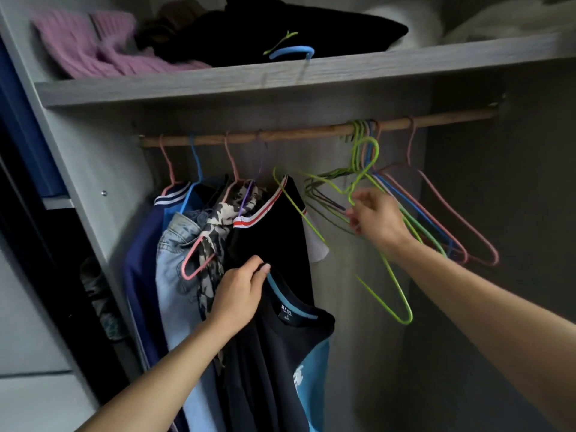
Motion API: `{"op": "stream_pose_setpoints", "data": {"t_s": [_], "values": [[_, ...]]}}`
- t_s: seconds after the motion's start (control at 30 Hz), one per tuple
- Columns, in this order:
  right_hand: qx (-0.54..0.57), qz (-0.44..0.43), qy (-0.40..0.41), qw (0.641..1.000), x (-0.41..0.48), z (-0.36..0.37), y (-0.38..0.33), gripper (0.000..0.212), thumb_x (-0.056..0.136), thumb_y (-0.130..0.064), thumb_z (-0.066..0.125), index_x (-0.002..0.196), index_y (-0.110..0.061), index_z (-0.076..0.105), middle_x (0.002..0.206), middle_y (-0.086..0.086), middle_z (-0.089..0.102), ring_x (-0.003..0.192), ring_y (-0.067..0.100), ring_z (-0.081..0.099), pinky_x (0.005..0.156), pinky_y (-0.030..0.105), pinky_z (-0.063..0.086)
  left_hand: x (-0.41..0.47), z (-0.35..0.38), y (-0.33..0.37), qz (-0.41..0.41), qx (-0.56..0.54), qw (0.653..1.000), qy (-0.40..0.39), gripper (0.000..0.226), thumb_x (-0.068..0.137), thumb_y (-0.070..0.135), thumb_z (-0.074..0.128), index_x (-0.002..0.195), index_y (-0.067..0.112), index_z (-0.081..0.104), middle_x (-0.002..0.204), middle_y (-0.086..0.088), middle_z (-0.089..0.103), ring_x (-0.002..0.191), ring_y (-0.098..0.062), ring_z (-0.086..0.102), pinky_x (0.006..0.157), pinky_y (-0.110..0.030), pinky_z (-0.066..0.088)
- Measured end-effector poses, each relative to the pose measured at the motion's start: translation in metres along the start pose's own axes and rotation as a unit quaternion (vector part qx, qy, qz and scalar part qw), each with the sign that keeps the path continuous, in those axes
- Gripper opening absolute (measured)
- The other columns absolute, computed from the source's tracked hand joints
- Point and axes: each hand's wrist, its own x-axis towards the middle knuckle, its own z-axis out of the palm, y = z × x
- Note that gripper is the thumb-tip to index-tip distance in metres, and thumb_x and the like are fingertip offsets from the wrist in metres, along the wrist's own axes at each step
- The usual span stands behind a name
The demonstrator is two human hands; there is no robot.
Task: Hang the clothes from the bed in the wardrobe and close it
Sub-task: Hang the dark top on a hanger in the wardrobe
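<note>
The rail [311, 131] is bare only at 12 o'clock, between hung clothes [274, 232] at 9 o'clock and bunched empty hangers [436, 219] at 3 o'clock. The shelf [218, 85] sits close above. A green hanger [403, 321] in the right hand [378, 218] slants across this gap. The dark T-shirt [280, 353] in the left hand [240, 291] fills 6 o'clock.

Grey shelf [218, 85] above me, pink knit [93, 45] at its left, black garment [280, 29] in the middle with a blue hanger [291, 52] at the edge, white fabric [467, 23] at right, wooden rail [296, 134] below bearing hung clothes [271, 226] left, bare hangers [361, 130] right
</note>
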Motion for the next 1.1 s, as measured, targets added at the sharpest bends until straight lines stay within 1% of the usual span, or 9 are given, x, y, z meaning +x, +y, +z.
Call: {"op": "stream_pose_setpoints", "data": {"t_s": [0.1, 0.23, 0.3, 0.37, 0.5, 0.63, 0.77, 0.93, 1.1], "values": [[-0.063, 0.01, -0.024, 0.998, -0.035, -0.01, 0.02, 0.04, 0.07, -0.044, 0.055, 0.103, -0.021, 0.059, 0.083, 0.001, 0.066, 0.067, 0.016, 0.058, 0.066, 0.032, 0.048, -0.016, -0.007, 0.009, -0.006, 0.025, 1.0, 0.006, 0.018, 0.098, 0.029, 0.047, 0.088, 0.019, 0.058, 0.053, -0.001, 0.052, 0.051, -0.015, 0.053, 0.056, -0.043, 0.045], [-0.283, 0.025, -0.074, 0.956, -0.089, -0.043, 0.034, 0.056, 0.08, -0.073, 0.049, 0.07, -0.02, 0.063, 0.068, -0.001, 0.061, 0.075, 0.023, 0.059, 0.071, 0.036, 0.047, -0.057, -0.018, 0.033, -0.034, 0.075, 0.997, 0.0, 0.022, 0.098, 0.032, 0.045, 0.083, 0.019, 0.053, 0.054, -0.001, 0.052, 0.054, -0.017, 0.054, 0.057, -0.043, 0.047], [-0.307, 0.01, -0.069, 0.949, -0.114, -0.059, 0.042, 0.056, 0.086, -0.063, 0.05, 0.074, -0.012, 0.069, 0.066, 0.007, 0.061, 0.074, 0.031, 0.059, 0.067, 0.037, 0.048, -0.08, -0.025, 0.048, -0.054, 0.096, 0.994, 0.0, 0.024, 0.099, 0.032, 0.044, 0.081, 0.018, 0.053, 0.054, -0.001, 0.051, 0.055, -0.018, 0.053, 0.057, -0.042, 0.046], [-0.229, -0.018, -0.093, 0.969, -0.139, -0.078, 0.049, 0.048, 0.089, -0.046, 0.058, 0.069, -0.003, 0.068, 0.055, 0.011, 0.052, 0.058, 0.026, 0.052, 0.058, 0.035, 0.045, -0.104, -0.031, 0.061, -0.08, 0.111, 0.991, 0.001, 0.023, 0.099, 0.03, 0.044, 0.085, 0.017, 0.054, 0.053, 0.003, 0.047, 0.056, -0.019, 0.051, 0.056, -0.038, 0.042], [-0.06, -0.037, -0.171, 0.983, -0.189, -0.119, 0.05, 0.03, 0.093, -0.027, 0.062, 0.071, -0.009, 0.073, 0.039, -0.008, 0.029, 0.038, 0.006, 0.025, 0.04, 0.015, 0.023, -0.153, -0.042, 0.078, -0.12, 0.141, 0.983, 0.01, 0.023, 0.099, 0.029, 0.044, 0.085, 0.015, 0.056, 0.051, 0.003, 0.047, 0.054, -0.022, 0.051, 0.055, -0.038, 0.042], [-0.055, -0.055, -0.244, 0.967, -0.218, -0.142, 0.05, 0.031, 0.091, -0.028, 0.064, 0.067, -0.011, 0.072, 0.041, -0.013, 0.04, 0.04, 0.005, 0.031, 0.044, 0.014, 0.026, -0.191, -0.054, 0.093, -0.16, 0.147, 0.976, -0.004, 0.025, 0.099, 0.032, 0.044, 0.083, 0.015, 0.054, 0.052, 0.0, 0.047, 0.053, -0.022, 0.047, 0.055, -0.037, 0.04], [-0.051, -0.055, -0.28, 0.957, -0.235, -0.14, 0.046, 0.031, 0.089, -0.035, 0.066, 0.064, -0.018, 0.072, 0.051, -0.005, 0.043, 0.049, 0.013, 0.032, 0.05, 0.028, 0.029, -0.212, -0.063, 0.107, -0.153, 0.142, 0.978, -0.019, 0.024, 0.098, 0.031, 0.046, 0.08, 0.02, 0.054, 0.052, 0.001, 0.043, 0.052, -0.018, 0.043, 0.056, -0.037, 0.04], [-0.067, -0.067, -0.328, 0.94, -0.26, -0.118, 0.025, 0.027, 0.091, -0.025, 0.065, 0.071, -0.009, 0.073, 0.04, -0.015, 0.046, 0.041, 0.003, 0.041, 0.047, 0.013, 0.029, -0.222, -0.076, 0.129, -0.111, 0.141, 0.984, -0.023, 0.03, 0.097, 0.039, 0.042, 0.08, 0.018, 0.055, 0.056, 0.0, 0.048, 0.057, -0.018, 0.048, 0.058, -0.039, 0.042], [-0.051, -0.026, -0.4, 0.915, -0.295, -0.07, 0.031, 0.031, 0.09, -0.035, 0.065, 0.062, -0.026, 0.073, 0.053, -0.002, 0.05, 0.05, 0.007, 0.039, 0.053, 0.024, 0.032, -0.231, -0.083, 0.158, -0.075, 0.107, 0.991, -0.022, 0.032, 0.099, 0.031, 0.046, 0.074, 0.012, 0.05, 0.053, 0.002, 0.04, 0.052, -0.014, 0.04, 0.055, -0.037, 0.036]]}}
